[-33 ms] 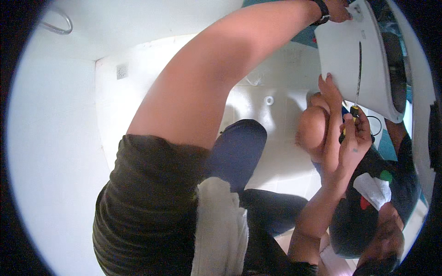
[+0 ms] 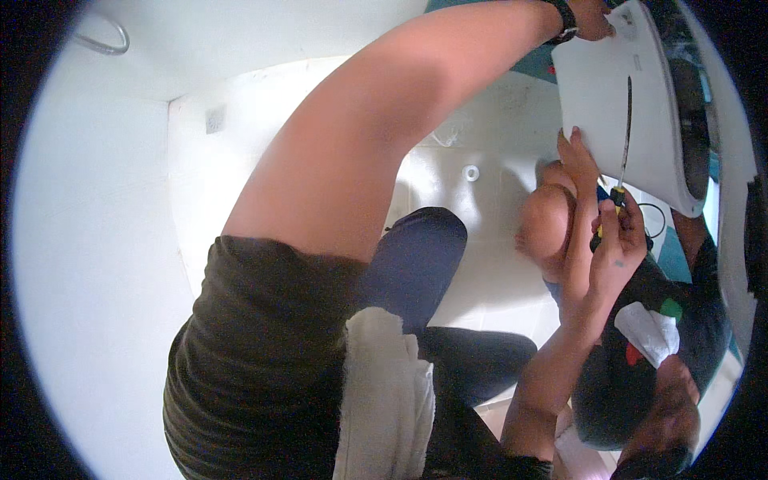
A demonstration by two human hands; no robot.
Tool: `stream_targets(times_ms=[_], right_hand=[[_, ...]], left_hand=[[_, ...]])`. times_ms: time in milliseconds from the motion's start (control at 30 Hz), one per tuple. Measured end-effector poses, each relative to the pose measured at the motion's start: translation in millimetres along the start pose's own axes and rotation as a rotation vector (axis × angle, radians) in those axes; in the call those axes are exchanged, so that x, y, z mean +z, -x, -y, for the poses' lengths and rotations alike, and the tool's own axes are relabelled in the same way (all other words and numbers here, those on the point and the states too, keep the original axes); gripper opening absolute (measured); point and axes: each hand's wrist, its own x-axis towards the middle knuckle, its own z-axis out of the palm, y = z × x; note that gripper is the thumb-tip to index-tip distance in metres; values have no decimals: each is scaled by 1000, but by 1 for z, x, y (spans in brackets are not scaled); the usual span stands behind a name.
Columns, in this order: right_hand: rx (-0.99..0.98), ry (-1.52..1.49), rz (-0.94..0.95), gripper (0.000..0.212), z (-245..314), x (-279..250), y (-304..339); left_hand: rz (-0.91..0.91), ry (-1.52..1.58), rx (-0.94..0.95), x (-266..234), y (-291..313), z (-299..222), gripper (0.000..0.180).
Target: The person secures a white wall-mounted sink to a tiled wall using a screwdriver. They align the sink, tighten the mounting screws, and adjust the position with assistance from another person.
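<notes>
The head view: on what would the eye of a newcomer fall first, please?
Probably on the person's bare left arm, which crosses the middle of the picture up to the left hand at the top edge of a white casing, upper right. Next comes the long screwdriver in the right hand, its shaft seen against that casing. A co-worker's hand is at the casing's lower left corner.

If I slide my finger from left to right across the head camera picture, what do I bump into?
Curved metal tube → small square grate → pale cloth → small white ring → black wristband → screwdriver, held in the right hand.
</notes>
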Motion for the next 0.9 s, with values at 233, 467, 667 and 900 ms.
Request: stream_targets(times_ms=[233,467,667,900], right_hand=[[54,-109,113,38,-40,-29,34],[-101,-98,89,35,-69,-36,9],[6,-130,156,48,-69,-44,4],[-199,-122,36,43,-81,-19,-14]], left_hand=[[12,-404,66,46,23,57,51],[46,-499,51,105,34,26,31],[-207,23,-586,101,68,-5,47],[-242,-55,-461,49,99,-36,58]])
